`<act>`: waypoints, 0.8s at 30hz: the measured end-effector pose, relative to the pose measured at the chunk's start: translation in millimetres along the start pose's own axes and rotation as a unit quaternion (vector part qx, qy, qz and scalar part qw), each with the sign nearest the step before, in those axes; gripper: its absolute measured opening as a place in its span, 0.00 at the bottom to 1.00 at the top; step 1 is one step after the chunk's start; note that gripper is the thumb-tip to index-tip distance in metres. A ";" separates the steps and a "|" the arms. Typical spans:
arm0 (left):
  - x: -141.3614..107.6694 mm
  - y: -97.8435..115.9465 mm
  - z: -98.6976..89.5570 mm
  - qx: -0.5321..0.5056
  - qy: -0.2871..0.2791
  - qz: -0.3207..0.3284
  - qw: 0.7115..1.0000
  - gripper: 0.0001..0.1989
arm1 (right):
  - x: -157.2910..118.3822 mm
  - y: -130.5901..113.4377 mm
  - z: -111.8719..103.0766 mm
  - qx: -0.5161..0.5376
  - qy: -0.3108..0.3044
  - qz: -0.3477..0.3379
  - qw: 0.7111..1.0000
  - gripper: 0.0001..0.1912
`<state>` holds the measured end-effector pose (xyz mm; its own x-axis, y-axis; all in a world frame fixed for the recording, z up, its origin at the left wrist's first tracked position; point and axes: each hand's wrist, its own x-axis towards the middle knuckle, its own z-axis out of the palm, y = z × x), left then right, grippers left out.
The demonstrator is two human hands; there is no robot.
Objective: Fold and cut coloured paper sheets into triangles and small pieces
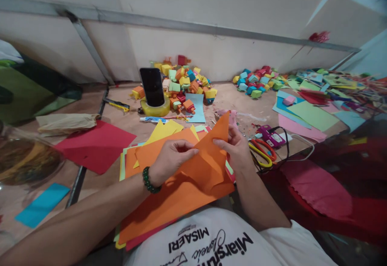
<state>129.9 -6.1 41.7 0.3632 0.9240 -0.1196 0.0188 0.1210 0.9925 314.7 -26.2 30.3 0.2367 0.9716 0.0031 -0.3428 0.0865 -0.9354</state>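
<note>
An orange sheet of paper point(208, 163), partly folded with a pointed corner standing up, is held between my two hands. My left hand point(173, 157), with a green bead bracelet at the wrist, pinches its left edge between thumb and fingers. On the right side, my right hand point(237, 147) grips the upper corner, its thumb in front and its fingers partly hidden behind the paper. Beneath both hands lies a stack of coloured paper point(151, 213), mostly orange on top, with yellow, green and red edges showing.
Behind the stack, a phone point(152, 86) leans in a tape roll point(155, 108) beside a pile of small paper cubes point(184, 81). Scissors point(261, 153) and a purple power adapter point(271, 137) lie at right. Red paper point(96, 147) and a utility knife point(117, 104) lie left.
</note>
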 end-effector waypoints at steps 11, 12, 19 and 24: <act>-1.7 -3.0 0.3 0.015 -0.003 -0.020 1.000 0.15 | 3.2 -1.0 -0.4 0.014 0.021 -0.039 0.999 0.26; -1.7 -3.1 0.4 0.009 -0.003 -0.022 1.000 0.15 | 3.2 -0.3 -0.8 0.008 0.025 -0.045 0.999 0.26; -2.7 -0.6 3.9 -0.055 -0.010 -0.062 0.996 0.17 | -3.7 2.5 0.5 -0.010 0.071 -0.077 0.994 0.26; -4.1 -0.2 5.1 -0.085 0.002 -0.083 0.993 0.15 | -7.8 1.5 2.2 -0.007 0.093 -0.075 0.993 0.28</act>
<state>133.1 -11.7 42.1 0.3642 0.8877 -0.2818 -0.0802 0.3314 0.9401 310.2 -33.2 29.6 0.4486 0.8903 0.0786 -0.2789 0.2230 -0.9341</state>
